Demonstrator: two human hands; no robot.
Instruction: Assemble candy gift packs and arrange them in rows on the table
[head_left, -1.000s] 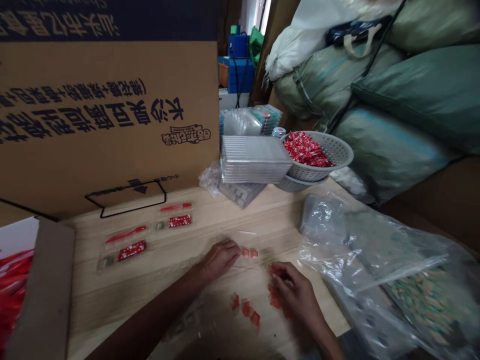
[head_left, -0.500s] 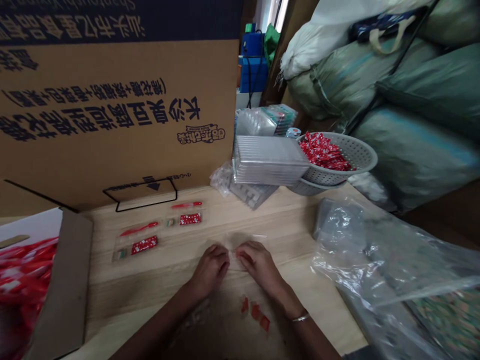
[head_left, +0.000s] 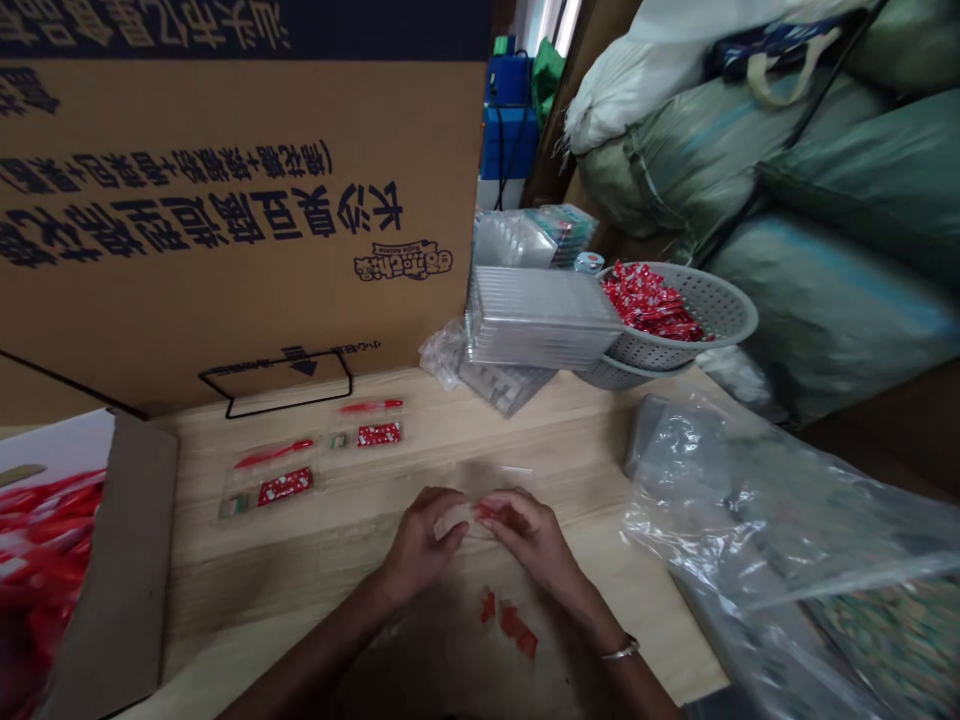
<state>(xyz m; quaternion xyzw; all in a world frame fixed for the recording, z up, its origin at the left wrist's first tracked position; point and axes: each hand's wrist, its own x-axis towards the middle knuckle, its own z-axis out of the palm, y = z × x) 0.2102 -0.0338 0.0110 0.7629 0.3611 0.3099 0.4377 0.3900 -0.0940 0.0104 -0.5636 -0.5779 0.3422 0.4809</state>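
My right hand (head_left: 536,535) pinches a small red piece (head_left: 482,512) between thumb and fingertips. Facing it, my left hand (head_left: 420,540) is curled, thumb opposite the fingers; something pale and clear seems to sit in its grip, too blurred to name. Beneath and behind both hands lies a clear plastic tray (head_left: 517,470), mostly hidden. Closer to my body, several loose red pieces (head_left: 516,628) rest on the table. Off to the left are two clear trays, each with a red packet (head_left: 285,486), a small green packet (head_left: 234,505) and a red plastic utensil (head_left: 274,453).
A large cardboard carton (head_left: 247,300) walls off the back. At the left edge stands an open box (head_left: 139,560) of red wrapped items. Stacked clear trays (head_left: 544,310), a grey basket (head_left: 727,310) of red packets and a plastic bag (head_left: 720,500) line the right.
My hands have turned and loosened slightly, the left thumb parting from its fingers. The red piece in my right fingertips shows more clearly. The view has shifted a little.
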